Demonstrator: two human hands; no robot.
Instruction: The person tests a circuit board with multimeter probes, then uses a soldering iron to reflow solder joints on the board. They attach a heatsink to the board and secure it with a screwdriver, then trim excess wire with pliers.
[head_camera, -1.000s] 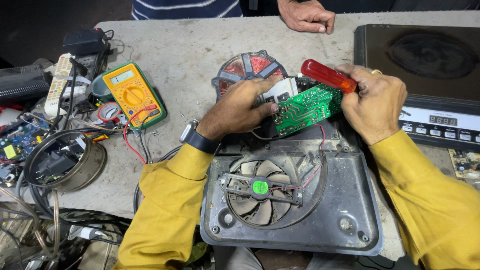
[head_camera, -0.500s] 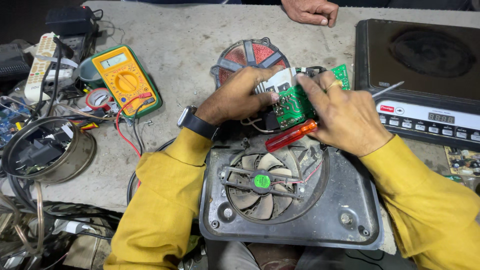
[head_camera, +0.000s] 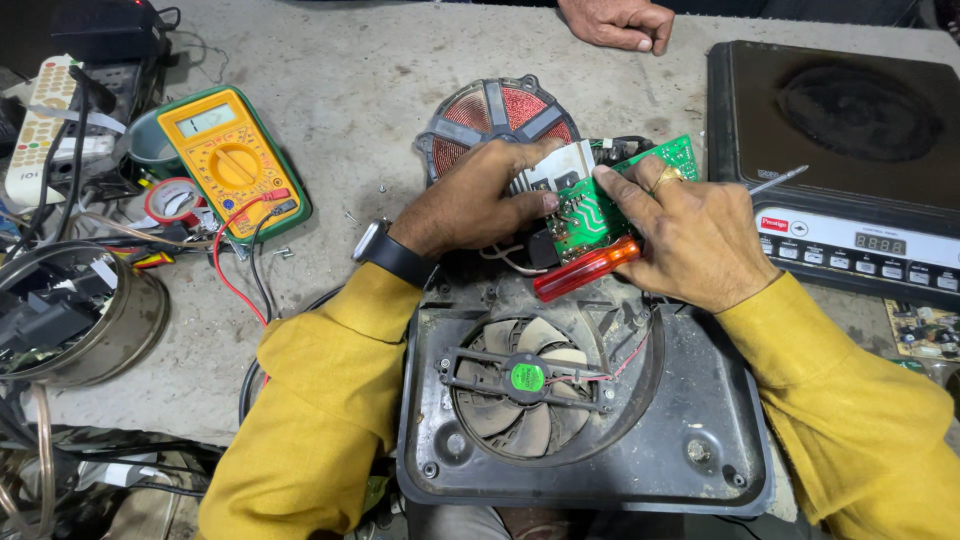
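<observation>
**Circuit board held over an opened cooktop base**

Circuit board (head_camera: 600, 205), green, sits between both hands just above the far edge of the grey plastic base (head_camera: 700, 440). Nearest the camera, that base lies open on the table, with a round fan (head_camera: 525, 385) bearing a green centre sticker set in its well. Yellow sleeves frame it on both sides.

Just beyond the fan, the right hand (head_camera: 695, 240) is closed around a screwdriver (head_camera: 585, 268) with a red handle, whose metal tip pokes out past the knuckles toward the right; its forefinger presses on the board's top edge. The left hand (head_camera: 475, 205), with a black watch on the wrist, pinches the board's left end and the silver metal plate fixed to it between thumb and fingers. Wires run from the board down into the base.

Behind the hands lies a round copper coil (head_camera: 495, 115) with dark spokes. To the left rest a yellow meter (head_camera: 225, 160) with red and black leads, a roll of tape (head_camera: 172, 200) and a metal tin (head_camera: 125, 325) of parts. On the right stands a whole black cooktop (head_camera: 830, 150). At the far edge, another person's hand (head_camera: 615, 22) rests on the grey table (head_camera: 340, 70).
</observation>
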